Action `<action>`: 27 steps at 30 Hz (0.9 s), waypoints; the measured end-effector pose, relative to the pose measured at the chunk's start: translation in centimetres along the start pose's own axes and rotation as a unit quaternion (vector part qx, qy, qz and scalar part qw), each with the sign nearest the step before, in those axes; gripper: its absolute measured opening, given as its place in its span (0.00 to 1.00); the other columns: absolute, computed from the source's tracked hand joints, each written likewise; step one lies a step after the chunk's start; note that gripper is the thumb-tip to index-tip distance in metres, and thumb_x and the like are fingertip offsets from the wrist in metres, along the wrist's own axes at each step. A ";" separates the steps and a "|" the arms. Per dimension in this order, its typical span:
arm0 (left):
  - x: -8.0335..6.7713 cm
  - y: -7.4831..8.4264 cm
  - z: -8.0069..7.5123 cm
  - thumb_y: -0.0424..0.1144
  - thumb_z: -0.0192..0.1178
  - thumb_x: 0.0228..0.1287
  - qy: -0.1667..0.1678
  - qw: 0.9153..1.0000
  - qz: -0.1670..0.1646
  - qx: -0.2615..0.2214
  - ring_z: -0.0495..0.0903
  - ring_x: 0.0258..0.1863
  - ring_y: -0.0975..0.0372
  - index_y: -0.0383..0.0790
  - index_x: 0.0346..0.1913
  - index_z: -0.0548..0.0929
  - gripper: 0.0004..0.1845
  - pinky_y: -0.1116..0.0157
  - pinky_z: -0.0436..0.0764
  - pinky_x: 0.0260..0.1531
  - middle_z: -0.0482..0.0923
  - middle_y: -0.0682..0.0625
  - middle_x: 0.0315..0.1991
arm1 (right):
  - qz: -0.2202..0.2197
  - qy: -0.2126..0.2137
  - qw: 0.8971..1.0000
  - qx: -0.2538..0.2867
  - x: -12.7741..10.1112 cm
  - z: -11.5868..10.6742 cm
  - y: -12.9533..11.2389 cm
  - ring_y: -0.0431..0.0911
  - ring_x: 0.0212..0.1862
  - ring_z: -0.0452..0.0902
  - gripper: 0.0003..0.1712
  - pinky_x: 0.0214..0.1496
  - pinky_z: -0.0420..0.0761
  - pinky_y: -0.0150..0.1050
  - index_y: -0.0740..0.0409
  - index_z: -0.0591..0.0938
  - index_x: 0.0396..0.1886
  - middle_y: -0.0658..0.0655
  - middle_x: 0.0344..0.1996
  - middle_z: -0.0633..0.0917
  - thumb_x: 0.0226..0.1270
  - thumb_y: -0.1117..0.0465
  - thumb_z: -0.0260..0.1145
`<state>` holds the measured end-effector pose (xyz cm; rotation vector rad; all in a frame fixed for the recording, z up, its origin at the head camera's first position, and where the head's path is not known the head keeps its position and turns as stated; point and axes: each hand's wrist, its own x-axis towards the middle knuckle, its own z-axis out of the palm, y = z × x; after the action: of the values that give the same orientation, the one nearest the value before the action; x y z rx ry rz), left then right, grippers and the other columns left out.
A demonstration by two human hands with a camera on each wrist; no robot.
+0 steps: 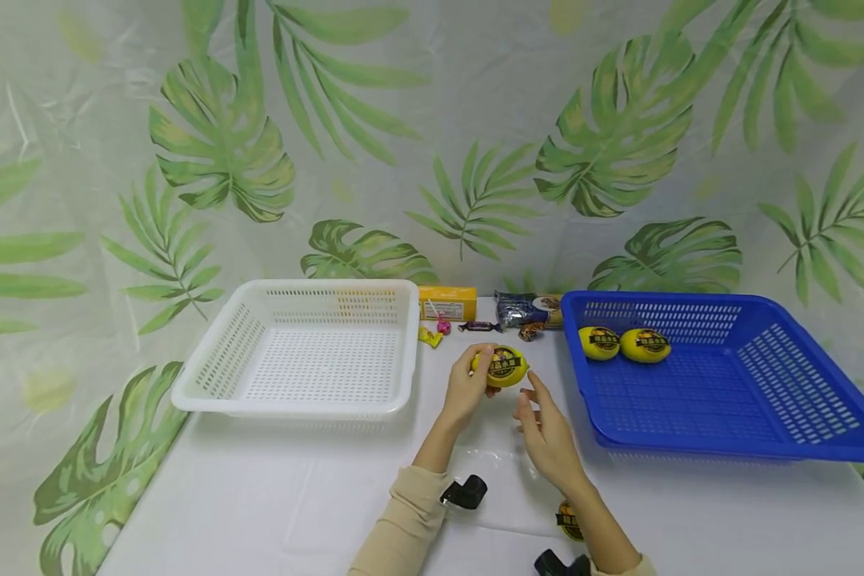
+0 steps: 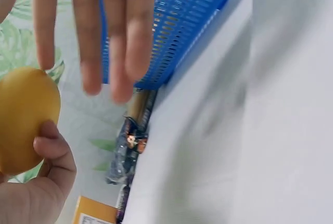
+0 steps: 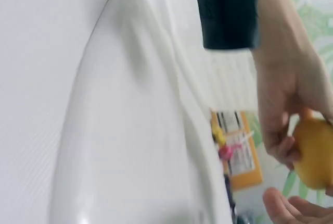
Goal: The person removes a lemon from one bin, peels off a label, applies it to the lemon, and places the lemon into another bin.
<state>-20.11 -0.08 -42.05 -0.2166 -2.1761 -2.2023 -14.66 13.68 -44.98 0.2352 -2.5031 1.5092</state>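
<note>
Left hand (image 1: 466,390) grips a yellow lemon-shaped candy (image 1: 502,366) above the surface (image 1: 295,496); right hand (image 1: 545,432) released, fingers relaxed beside it. Risk: the smooth, rounded candy could slip and roll between the baskets.

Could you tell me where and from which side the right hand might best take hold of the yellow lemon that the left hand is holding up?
Probably the lemon's bare right end. The left hand covers its left side, and the open right hand already waits just right of and below it; the rounded, tapering end suits a fingertip cup.

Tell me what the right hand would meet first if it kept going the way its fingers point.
Probably the yellow lemon gripped by the left hand; the right hand points up toward it, fingers open, though depth is uncertain.
</note>
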 end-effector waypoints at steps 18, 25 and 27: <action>2.0 -0.7 -0.3 0.42 0.51 0.71 0.131 0.977 0.135 0.101 0.70 0.15 0.68 0.32 0.41 0.83 0.16 0.73 0.72 0.15 0.76 0.43 0.20 | 0.018 0.103 0.995 0.000 7.3 2.4 -4.2 0.58 0.55 0.72 0.29 0.55 0.70 0.55 0.60 0.77 0.54 0.63 0.52 0.79 0.71 0.42 0.50; 1.7 -0.6 0.3 0.42 0.51 0.71 0.188 0.956 0.171 0.148 0.67 0.17 0.68 0.34 0.40 0.83 0.15 0.72 0.69 0.18 0.75 0.47 0.18 | 0.053 0.093 0.994 -0.009 7.2 2.2 -5.2 0.59 0.57 0.71 0.30 0.57 0.68 0.55 0.58 0.77 0.56 0.62 0.54 0.79 0.68 0.40 0.52; 1.5 -0.6 0.5 0.42 0.50 0.71 0.199 0.952 0.174 0.154 0.68 0.18 0.67 0.34 0.40 0.83 0.15 0.71 0.70 0.19 0.76 0.47 0.20 | 0.058 0.093 0.994 -0.020 7.2 2.1 -5.3 0.59 0.57 0.71 0.31 0.57 0.68 0.55 0.58 0.77 0.57 0.62 0.54 0.78 0.68 0.39 0.52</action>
<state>-21.65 0.54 -42.44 -0.1190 -2.0276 -1.5407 -20.54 9.14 -39.55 -0.0564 -2.4327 1.4474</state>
